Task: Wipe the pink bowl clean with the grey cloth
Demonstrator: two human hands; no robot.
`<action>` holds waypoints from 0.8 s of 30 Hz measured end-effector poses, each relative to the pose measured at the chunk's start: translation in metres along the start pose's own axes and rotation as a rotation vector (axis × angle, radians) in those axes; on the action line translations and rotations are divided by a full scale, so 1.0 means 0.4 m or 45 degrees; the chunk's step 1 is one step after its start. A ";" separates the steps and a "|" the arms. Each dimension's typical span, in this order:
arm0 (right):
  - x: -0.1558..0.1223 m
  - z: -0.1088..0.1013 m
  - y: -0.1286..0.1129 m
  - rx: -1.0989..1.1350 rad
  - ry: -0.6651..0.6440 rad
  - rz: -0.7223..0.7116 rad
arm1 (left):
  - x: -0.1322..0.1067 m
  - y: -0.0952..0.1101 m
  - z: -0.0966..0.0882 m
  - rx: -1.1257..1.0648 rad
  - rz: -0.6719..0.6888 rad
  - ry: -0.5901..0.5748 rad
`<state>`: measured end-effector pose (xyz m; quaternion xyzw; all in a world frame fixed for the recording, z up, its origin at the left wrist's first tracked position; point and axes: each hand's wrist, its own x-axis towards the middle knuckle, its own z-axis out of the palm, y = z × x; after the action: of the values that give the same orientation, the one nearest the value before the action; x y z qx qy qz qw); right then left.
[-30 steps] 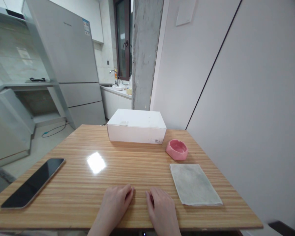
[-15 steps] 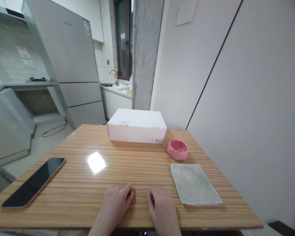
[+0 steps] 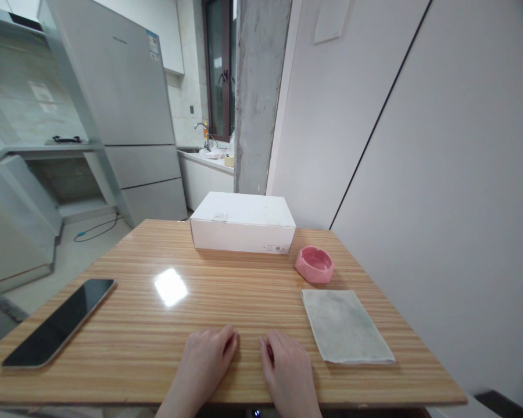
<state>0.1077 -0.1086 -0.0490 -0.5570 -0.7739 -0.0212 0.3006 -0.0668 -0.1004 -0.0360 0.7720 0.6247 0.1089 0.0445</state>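
Note:
Both hands rest on the wood-grain table (image 3: 226,296) near its front edge, a short gap between them. My left hand (image 3: 209,351) is loosely closed, fingers curled under, with nothing seen in it. In the same curled pose lies my right hand (image 3: 286,363), also with nothing visible inside. To the right of it is a folded grey-green cloth (image 3: 346,326), close but not touched. Behind the cloth sits a pink ashtray (image 3: 314,265) with notched, angular sides. A black smartphone (image 3: 58,325) lies flat at the table's left, well away from my left hand.
A closed white box (image 3: 244,226) stands at the table's far edge. Along the right side runs a white wall (image 3: 440,174). Beyond the table are a grey refrigerator (image 3: 131,104), a concrete pillar (image 3: 261,98) and a sink faucet (image 3: 206,133).

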 end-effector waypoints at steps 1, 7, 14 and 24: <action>0.000 -0.001 0.000 0.003 -0.004 0.001 | 0.000 0.000 0.000 0.000 0.000 -0.001; -0.002 -0.003 -0.002 0.008 0.027 -0.005 | 0.000 0.000 -0.002 -0.008 0.001 -0.005; -0.001 -0.005 -0.003 0.013 0.036 -0.017 | -0.003 -0.003 0.002 -0.016 0.004 0.006; -0.002 0.002 0.001 0.003 0.044 -0.014 | 0.000 -0.003 0.001 -0.010 -0.018 -0.007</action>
<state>0.1078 -0.1088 -0.0502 -0.5520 -0.7716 -0.0314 0.3145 -0.0677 -0.1003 -0.0365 0.7676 0.6297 0.1088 0.0501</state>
